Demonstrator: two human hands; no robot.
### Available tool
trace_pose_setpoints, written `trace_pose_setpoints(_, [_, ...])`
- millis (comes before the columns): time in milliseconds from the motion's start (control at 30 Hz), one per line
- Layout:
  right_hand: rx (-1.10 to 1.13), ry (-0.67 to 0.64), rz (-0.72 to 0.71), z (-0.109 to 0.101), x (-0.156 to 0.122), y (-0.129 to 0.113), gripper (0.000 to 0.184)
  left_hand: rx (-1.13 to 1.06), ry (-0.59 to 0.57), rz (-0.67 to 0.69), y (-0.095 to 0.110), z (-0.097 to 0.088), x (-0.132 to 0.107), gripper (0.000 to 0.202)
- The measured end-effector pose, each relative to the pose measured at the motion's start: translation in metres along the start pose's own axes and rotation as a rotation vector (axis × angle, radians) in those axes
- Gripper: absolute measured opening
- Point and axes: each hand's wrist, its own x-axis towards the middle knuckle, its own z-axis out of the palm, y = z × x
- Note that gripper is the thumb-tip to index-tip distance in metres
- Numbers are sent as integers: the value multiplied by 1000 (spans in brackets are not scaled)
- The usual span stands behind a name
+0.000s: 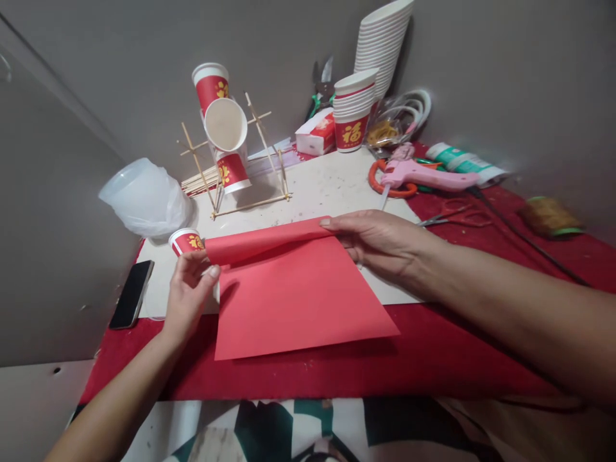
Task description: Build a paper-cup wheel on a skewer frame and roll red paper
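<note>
A sheet of red paper (298,301) is held up above the table, its far edge folded over toward me. My right hand (380,240) pinches the folded edge at the right corner, thumb on top and fingers underneath. At the left end of the fold, my left hand (192,285) has its fingers curled around the paper's edge, thumb at the side. Just behind my left hand stands a red and white paper cup (185,240). Beyond the sheet, a stick frame (250,206) carries several paper cups (226,125) joined together.
At the left are a phone (132,295) and a plastic-wrapped tub (149,196). Stacked cups (355,119) stand at the back, near pruning shears (323,90). A pink glue gun (428,173), scissors (457,215) and a twine spool (551,215) lie at the right.
</note>
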Motion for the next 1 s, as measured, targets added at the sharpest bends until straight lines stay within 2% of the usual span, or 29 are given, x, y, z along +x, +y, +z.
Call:
trace_pose_setpoints(100, [92, 63, 86, 2, -3, -1, 9, -50, -74, -154, 2, 10, -1, 36])
trace_pose_setpoints(200, [107, 75, 94, 6, -6, -3, 10, -169, -109, -270, 4, 17, 1, 40])
trace_pose_setpoints(333, [89, 87, 69, 9, -8, -2, 2, -309, -109, -397, 5, 16, 6, 39])
trace_pose_setpoints(433, [71, 67, 24, 10, -8, 0, 10, -325, -84, -479, 6, 14, 7, 36])
trace_pose_setpoints(567, [41, 34, -37, 12, -10, 3, 26, -318, -49, -500, 5, 13, 8, 39])
trace_pose_setpoints(667, [-15, 48, -77, 13, -11, 6, 31, -335, -42, -502, 3, 11, 8, 40])
trace_pose_setpoints(867, [-76, 39, -191, 12, -11, 10, 28, -415, -190, -494, 13, 1, 8, 44])
trace_pose_setpoints(1000, [-265, 33, -338, 13, -15, 8, 19, -479, -229, -475, 15, -6, 10, 43])
